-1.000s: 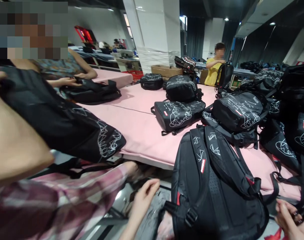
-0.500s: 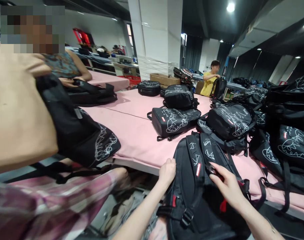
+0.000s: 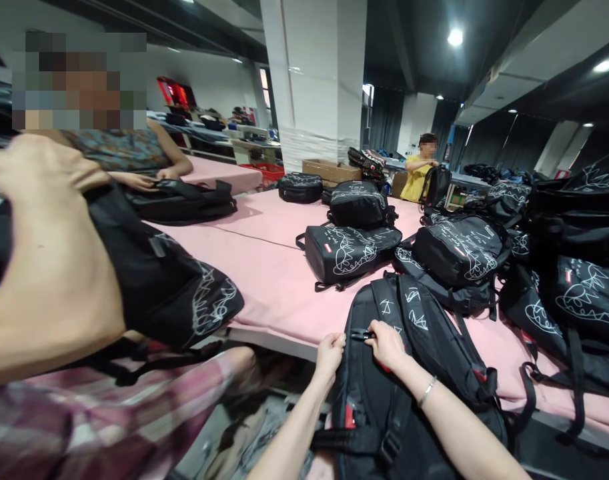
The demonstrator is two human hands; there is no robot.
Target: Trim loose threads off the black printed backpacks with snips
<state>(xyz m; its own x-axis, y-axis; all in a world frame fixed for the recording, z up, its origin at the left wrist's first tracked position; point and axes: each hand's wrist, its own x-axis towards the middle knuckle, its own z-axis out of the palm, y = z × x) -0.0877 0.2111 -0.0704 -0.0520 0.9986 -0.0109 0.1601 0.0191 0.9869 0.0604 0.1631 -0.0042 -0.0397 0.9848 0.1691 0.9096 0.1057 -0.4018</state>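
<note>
A black backpack [image 3: 361,380] leans against the table edge in front of me, its padded back and shoulder straps with white scribbles facing up. My left hand [image 3: 330,357] is closed in a pinch at the backpack's left side edge; whether a loose thread is also between the fingertips is too small to tell. In my right hand [image 3: 388,343] are small dark thread snips [image 3: 360,335], their tips pointing left toward the pinching fingers. The snips lie just over the left shoulder strap.
Several printed black backpacks, including one lying flat [image 3: 351,252], rest on the pink-covered table [image 3: 269,267]. More backpacks [image 3: 584,293] are heaped at the right. A co-worker's arm [image 3: 59,253] and backpack [image 3: 184,293] are close at left. Other people work farther back.
My right hand has moved left across the straps with the snips, from the backpack's middle to its left edge near my left hand. My left hand has shifted slightly and now pinches.
</note>
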